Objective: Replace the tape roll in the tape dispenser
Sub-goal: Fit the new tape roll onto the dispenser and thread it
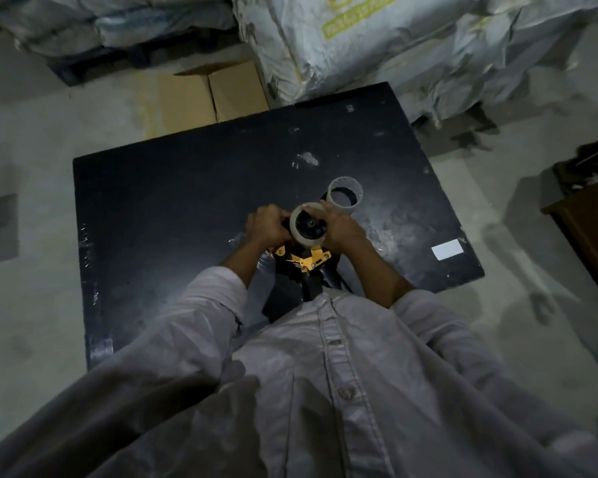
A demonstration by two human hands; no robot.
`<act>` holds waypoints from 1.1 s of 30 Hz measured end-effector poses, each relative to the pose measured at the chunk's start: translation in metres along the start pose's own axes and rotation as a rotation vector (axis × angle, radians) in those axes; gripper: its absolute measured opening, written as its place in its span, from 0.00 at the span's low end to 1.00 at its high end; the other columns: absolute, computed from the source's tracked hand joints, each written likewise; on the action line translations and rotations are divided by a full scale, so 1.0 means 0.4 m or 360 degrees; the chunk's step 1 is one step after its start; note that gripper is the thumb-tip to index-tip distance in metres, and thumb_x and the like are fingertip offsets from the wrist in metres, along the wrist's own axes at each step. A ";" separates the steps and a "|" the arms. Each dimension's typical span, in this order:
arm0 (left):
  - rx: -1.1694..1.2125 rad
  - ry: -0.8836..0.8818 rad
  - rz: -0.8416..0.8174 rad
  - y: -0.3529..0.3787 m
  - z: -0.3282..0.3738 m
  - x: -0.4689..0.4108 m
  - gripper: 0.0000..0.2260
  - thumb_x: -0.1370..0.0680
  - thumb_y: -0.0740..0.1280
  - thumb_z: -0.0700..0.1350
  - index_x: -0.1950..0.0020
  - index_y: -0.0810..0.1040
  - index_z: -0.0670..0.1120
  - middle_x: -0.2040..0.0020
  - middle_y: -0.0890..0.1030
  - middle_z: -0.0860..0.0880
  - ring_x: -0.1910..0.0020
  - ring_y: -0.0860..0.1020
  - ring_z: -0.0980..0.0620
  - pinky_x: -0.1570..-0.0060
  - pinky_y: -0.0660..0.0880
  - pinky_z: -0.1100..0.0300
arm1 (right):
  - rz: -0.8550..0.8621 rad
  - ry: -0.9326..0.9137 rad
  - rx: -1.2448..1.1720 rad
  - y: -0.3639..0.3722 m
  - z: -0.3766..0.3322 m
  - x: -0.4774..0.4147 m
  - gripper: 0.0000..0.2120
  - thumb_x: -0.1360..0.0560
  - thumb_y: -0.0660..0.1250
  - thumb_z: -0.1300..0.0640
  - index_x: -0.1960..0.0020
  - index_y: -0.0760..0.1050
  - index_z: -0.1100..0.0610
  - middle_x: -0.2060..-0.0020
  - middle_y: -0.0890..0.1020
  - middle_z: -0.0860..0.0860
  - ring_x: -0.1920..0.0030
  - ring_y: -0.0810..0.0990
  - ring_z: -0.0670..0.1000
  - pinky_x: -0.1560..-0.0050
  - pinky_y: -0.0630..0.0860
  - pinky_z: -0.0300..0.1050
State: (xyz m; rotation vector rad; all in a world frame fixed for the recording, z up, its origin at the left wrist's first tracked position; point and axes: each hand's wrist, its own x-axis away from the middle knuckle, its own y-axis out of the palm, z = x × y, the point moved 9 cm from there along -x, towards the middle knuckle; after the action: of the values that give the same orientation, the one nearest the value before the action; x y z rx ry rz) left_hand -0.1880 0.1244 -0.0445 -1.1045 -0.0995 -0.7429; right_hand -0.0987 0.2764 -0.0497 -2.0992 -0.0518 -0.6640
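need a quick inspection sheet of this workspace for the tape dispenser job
surface: black table, scuffed, with whitish smears
job's things: tape dispenser with yellow parts, held close to the body; tape roll sits over its hub; empty core stands on the table just beyond the right hand
clutter: white label near the table's right corner
grippers: left hand grips the dispenser beside the roll; right hand holds the roll's rim
cables: nothing seen
surroundings: cardboard box and white sacks on the floor beyond the table; dark wooden furniture at right
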 end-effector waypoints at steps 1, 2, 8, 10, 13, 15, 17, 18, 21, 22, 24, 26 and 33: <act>-0.0021 -0.0030 0.0013 -0.003 -0.005 -0.002 0.20 0.32 0.87 0.54 0.41 0.90 0.59 0.48 0.91 0.53 0.43 0.88 0.47 0.36 0.83 0.44 | -0.0001 0.0033 0.0001 -0.004 0.005 -0.005 0.50 0.25 0.82 0.59 0.12 0.61 0.38 0.10 0.59 0.48 0.14 0.67 0.60 0.21 0.74 0.62; -0.0018 -0.0055 0.0023 -0.006 -0.008 -0.004 0.19 0.33 0.87 0.54 0.43 0.91 0.59 0.50 0.91 0.53 0.45 0.88 0.48 0.38 0.84 0.45 | 0.0001 0.0033 0.0027 -0.007 0.003 -0.009 0.48 0.25 0.82 0.59 0.12 0.63 0.38 0.10 0.60 0.48 0.14 0.67 0.60 0.19 0.73 0.62; -0.0111 -0.0043 0.0130 -0.012 -0.005 -0.011 0.06 0.25 0.81 0.48 0.48 0.92 0.54 0.54 0.90 0.50 0.52 0.88 0.47 0.45 0.85 0.50 | -0.0047 -0.0041 0.0127 -0.029 -0.025 0.009 0.47 0.25 0.82 0.60 0.14 0.65 0.36 0.11 0.61 0.49 0.14 0.65 0.60 0.18 0.70 0.60; -0.0110 -0.0066 0.0170 -0.002 -0.011 -0.010 0.03 0.24 0.79 0.45 0.53 0.92 0.52 0.58 0.89 0.49 0.55 0.88 0.45 0.44 0.85 0.47 | -0.0029 -0.0017 0.0148 -0.042 -0.028 0.016 0.46 0.23 0.80 0.63 0.14 0.65 0.37 0.11 0.63 0.49 0.15 0.67 0.59 0.19 0.72 0.59; -0.0063 -0.0104 0.0210 0.013 -0.036 -0.013 0.02 0.26 0.78 0.45 0.58 0.90 0.50 0.63 0.88 0.50 0.58 0.87 0.46 0.44 0.85 0.46 | -0.0015 0.0013 0.0115 -0.050 -0.029 0.016 0.46 0.23 0.79 0.63 0.13 0.64 0.39 0.14 0.68 0.51 0.18 0.72 0.60 0.24 0.76 0.58; 0.0008 -0.0133 0.0221 0.022 -0.058 -0.021 0.04 0.25 0.77 0.47 0.58 0.91 0.50 0.62 0.88 0.52 0.57 0.87 0.47 0.41 0.84 0.46 | -0.0018 -0.0021 0.0109 -0.050 -0.032 0.016 0.45 0.23 0.80 0.63 0.14 0.65 0.38 0.15 0.69 0.50 0.19 0.74 0.59 0.26 0.77 0.58; 0.0040 -0.0128 0.0244 0.024 -0.072 -0.023 0.05 0.24 0.76 0.50 0.57 0.91 0.53 0.59 0.89 0.53 0.48 0.86 0.46 0.31 0.77 0.41 | 0.0000 -0.0062 0.0107 -0.048 -0.029 0.016 0.44 0.24 0.81 0.62 0.16 0.67 0.35 0.16 0.69 0.48 0.20 0.74 0.60 0.27 0.78 0.59; 0.0034 -0.0108 0.0260 0.025 -0.075 -0.022 0.05 0.23 0.75 0.51 0.55 0.91 0.55 0.55 0.89 0.52 0.40 0.83 0.45 0.28 0.72 0.39 | 0.0016 -0.0081 0.0111 -0.047 -0.029 0.017 0.45 0.25 0.82 0.61 0.16 0.68 0.35 0.16 0.69 0.47 0.20 0.74 0.59 0.27 0.78 0.60; -0.0029 -0.0066 0.0327 0.025 -0.072 -0.008 0.07 0.20 0.74 0.51 0.49 0.92 0.54 0.47 0.89 0.50 0.30 0.73 0.42 0.28 0.66 0.40 | 0.0045 -0.0151 0.0111 -0.041 -0.025 0.021 0.46 0.26 0.84 0.57 0.15 0.67 0.37 0.17 0.70 0.47 0.19 0.73 0.59 0.25 0.78 0.60; -0.0053 -0.0065 0.0352 0.025 -0.072 -0.003 0.07 0.19 0.74 0.51 0.47 0.92 0.54 0.45 0.89 0.50 0.29 0.72 0.42 0.29 0.65 0.41 | 0.0055 -0.0144 0.0090 -0.040 -0.023 0.026 0.46 0.25 0.84 0.55 0.14 0.66 0.38 0.17 0.71 0.48 0.20 0.74 0.60 0.26 0.78 0.61; -0.0091 -0.0084 0.0397 0.025 -0.074 0.004 0.07 0.20 0.74 0.50 0.47 0.91 0.53 0.43 0.88 0.49 0.28 0.71 0.42 0.30 0.64 0.41 | 0.0121 -0.0068 0.0006 -0.039 -0.007 0.039 0.44 0.23 0.80 0.53 0.13 0.63 0.40 0.19 0.74 0.53 0.24 0.78 0.62 0.30 0.81 0.63; -0.0081 -0.0098 0.0429 0.022 -0.076 0.010 0.06 0.21 0.74 0.49 0.48 0.91 0.52 0.42 0.88 0.50 0.28 0.70 0.42 0.30 0.64 0.41 | 0.0210 0.0038 -0.0129 -0.020 0.028 0.056 0.45 0.22 0.78 0.49 0.12 0.59 0.42 0.22 0.76 0.56 0.28 0.81 0.64 0.34 0.82 0.65; -0.0190 -0.0044 0.0599 0.058 -0.077 0.061 0.07 0.26 0.74 0.52 0.52 0.91 0.52 0.30 0.82 0.49 0.20 0.64 0.37 0.29 0.62 0.35 | -0.0063 0.0265 -0.0775 0.139 0.076 0.196 0.51 0.21 0.78 0.37 0.11 0.53 0.55 0.15 0.63 0.58 0.15 0.63 0.60 0.21 0.68 0.56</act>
State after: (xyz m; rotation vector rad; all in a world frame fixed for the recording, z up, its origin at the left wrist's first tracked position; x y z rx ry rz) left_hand -0.1645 0.0923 -0.0666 -1.2042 0.1289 -0.3997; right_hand -0.0030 0.2510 -0.0681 -2.4998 0.1793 -0.9464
